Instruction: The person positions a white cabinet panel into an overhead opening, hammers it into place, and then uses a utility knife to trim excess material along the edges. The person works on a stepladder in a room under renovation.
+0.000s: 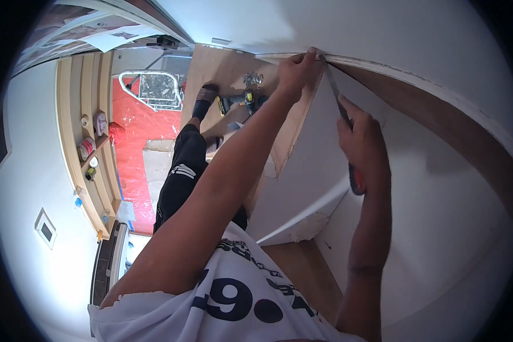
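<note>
My right hand (362,137) is wrapped round a long, narrow metal tool (332,85) with a black-and-red handle. Its thin grey blade points up, and its tip meets the rough, chipped edge (393,73) of a white wall panel. Close to that tip, my left hand (298,73) is at the same edge, fingers curled and thumb raised. What its fingers grip is hidden from view. Below both hands, a pale board (302,154) leans at a slant, and a brown strip (433,128) shows beneath the chipped edge.
A cordless power tool (236,102) and a small heap of metal bits (252,78) lie on the floor beside my feet. Farther left are a white-framed step stool (154,91), red floor covering (148,119), and wooden shelves (91,85) holding cans and tape.
</note>
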`<state>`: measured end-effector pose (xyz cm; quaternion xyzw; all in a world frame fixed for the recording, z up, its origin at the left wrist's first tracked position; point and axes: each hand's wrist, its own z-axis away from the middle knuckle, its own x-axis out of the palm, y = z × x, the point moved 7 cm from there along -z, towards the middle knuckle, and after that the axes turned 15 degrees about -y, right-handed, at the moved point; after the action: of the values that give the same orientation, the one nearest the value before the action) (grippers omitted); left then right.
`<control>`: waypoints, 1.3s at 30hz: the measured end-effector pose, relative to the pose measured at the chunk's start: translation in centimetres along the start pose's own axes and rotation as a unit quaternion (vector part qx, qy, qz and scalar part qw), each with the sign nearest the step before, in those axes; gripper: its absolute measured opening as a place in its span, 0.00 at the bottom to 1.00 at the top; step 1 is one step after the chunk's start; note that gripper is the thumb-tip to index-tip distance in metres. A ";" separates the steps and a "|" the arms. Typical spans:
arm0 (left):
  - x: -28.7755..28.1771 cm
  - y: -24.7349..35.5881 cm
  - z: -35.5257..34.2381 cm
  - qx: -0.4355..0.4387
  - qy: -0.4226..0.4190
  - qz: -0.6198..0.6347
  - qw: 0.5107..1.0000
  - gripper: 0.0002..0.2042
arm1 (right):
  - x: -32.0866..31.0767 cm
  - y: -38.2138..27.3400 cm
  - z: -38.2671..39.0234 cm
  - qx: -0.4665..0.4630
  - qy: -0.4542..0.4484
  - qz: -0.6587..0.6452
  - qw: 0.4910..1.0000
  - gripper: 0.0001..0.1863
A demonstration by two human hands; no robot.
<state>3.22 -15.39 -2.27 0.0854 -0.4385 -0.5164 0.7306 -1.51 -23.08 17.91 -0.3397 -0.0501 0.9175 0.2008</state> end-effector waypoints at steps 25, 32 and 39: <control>0.0 -2.0 -2.2 0.029 -0.001 0.112 0.993 0.15 | -2.2 -0.9 -2.4 0.034 -0.084 0.039 0.995 0.21; -0.1 -2.5 -1.7 0.011 0.006 0.045 0.999 0.16 | 0.6 0.3 -3.2 0.000 -0.047 0.051 0.998 0.22; 0.1 -3.2 -1.3 0.036 0.017 0.061 0.997 0.18 | 0.9 1.1 -3.0 0.020 -0.071 -0.027 0.997 0.23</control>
<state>1.94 -17.31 -4.86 0.0930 -0.4487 -0.4531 0.7647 -0.58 -23.87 14.83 -0.2686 -0.0550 0.9343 0.2278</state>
